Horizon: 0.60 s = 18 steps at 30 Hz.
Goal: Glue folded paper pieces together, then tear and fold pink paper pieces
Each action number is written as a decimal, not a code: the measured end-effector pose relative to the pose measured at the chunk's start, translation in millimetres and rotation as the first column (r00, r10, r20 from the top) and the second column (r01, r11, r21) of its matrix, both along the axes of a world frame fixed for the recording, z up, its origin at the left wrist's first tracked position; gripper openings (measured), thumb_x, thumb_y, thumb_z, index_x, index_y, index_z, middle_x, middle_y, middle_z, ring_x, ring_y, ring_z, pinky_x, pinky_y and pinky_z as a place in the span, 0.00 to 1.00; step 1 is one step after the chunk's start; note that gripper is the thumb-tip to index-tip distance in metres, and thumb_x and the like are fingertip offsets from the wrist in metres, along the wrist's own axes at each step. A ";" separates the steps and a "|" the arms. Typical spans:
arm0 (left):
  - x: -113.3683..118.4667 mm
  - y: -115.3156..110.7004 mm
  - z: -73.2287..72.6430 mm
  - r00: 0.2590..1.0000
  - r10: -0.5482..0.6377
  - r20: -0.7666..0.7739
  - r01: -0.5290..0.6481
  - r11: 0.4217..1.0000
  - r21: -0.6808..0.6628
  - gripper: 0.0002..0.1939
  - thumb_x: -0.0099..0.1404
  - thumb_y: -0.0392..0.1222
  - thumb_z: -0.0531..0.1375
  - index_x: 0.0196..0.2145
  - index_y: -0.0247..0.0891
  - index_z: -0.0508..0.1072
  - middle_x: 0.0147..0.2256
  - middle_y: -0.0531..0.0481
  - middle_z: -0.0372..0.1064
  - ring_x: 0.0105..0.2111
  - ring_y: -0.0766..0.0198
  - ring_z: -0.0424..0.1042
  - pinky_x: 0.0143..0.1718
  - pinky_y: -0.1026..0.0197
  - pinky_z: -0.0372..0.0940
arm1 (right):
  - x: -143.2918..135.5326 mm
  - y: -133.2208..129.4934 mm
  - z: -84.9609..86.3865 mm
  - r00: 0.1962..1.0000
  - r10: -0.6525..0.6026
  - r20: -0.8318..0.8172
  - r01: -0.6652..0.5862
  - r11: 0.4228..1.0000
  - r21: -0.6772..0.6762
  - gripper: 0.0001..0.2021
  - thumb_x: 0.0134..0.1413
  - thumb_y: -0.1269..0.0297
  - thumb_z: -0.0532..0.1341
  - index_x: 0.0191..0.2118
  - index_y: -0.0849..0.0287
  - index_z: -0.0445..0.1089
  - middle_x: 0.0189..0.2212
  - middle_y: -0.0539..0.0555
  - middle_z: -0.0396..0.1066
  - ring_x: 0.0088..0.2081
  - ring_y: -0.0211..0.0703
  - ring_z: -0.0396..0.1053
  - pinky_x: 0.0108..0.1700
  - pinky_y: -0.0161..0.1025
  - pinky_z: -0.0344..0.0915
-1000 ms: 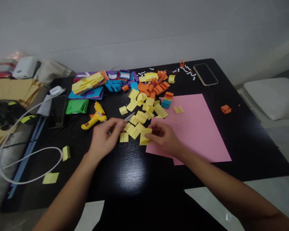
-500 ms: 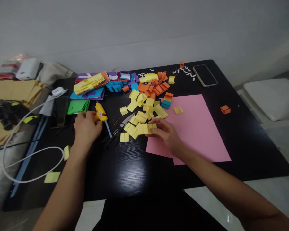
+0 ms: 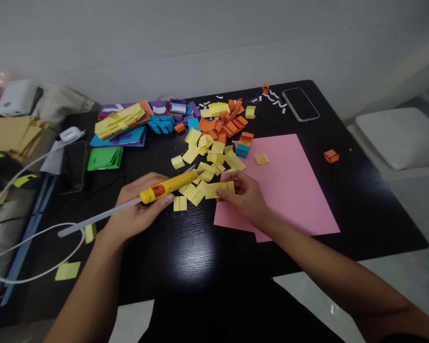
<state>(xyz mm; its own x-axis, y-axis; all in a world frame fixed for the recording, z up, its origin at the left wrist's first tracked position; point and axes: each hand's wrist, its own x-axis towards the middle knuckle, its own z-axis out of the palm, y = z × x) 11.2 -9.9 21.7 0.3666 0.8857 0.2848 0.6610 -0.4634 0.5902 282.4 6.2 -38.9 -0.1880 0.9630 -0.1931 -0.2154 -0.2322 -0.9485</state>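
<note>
In my left hand (image 3: 137, 202) is a yellow hot glue gun (image 3: 169, 186), its nozzle pointing right and a long glue stick (image 3: 100, 216) sticking out of its back end. My right hand (image 3: 246, 197) pinches a folded yellow paper strip (image 3: 216, 189) between thumb and fingers, at the left edge of the pink sheets (image 3: 289, 186). The glue gun's tip is close to the strip but apart from it. Behind lies a heap of yellow paper pieces (image 3: 203, 143). Scissors lie partly hidden behind the glue gun and my left hand.
Orange paper pieces (image 3: 227, 126) and stacks of coloured paper, including a green stack (image 3: 105, 158), lie along the back. A phone (image 3: 300, 104) rests at the back right. A white cable (image 3: 39, 278) loops at the left. One orange piece (image 3: 331, 156) lies right of the pink sheets.
My left hand has lifted the glue gun off the table and swung it right, its nozzle now towards the yellow strip. My right hand still holds the strip. The view has shifted slightly.
</note>
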 end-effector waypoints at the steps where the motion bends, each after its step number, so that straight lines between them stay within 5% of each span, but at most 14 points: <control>1: 1.6 -0.7 -0.1 0.999 -0.028 0.023 0.029 1.000 -0.014 0.07 0.71 0.44 0.61 0.40 0.39 0.76 0.39 0.47 0.77 0.37 0.59 0.75 0.39 0.57 0.70 | 0.0 -0.1 -0.1 1.000 -0.008 0.007 0.008 1.000 0.007 0.17 0.44 0.62 0.76 0.38 0.54 0.71 0.31 0.47 0.73 0.32 0.38 0.74 0.38 0.42 0.80; 9: 15.9 -0.2 -7.3 0.985 -0.172 -0.025 0.172 0.985 -0.008 0.09 0.72 0.43 0.59 0.33 0.39 0.73 0.32 0.48 0.74 0.31 0.61 0.72 0.32 0.59 0.67 | -0.9 -1.3 -3.0 1.000 -0.004 0.020 0.003 0.999 0.050 0.16 0.46 0.61 0.75 0.38 0.54 0.71 0.33 0.48 0.73 0.33 0.39 0.75 0.39 0.41 0.80; 18: 18.1 0.7 -12.2 0.977 -0.192 -0.087 0.193 0.981 0.003 0.12 0.74 0.44 0.57 0.32 0.40 0.70 0.30 0.50 0.70 0.29 0.62 0.69 0.31 0.59 0.64 | -2.0 -3.3 -3.7 0.998 -0.009 0.061 0.004 0.997 0.077 0.15 0.46 0.62 0.74 0.38 0.54 0.71 0.34 0.49 0.73 0.33 0.40 0.75 0.38 0.42 0.79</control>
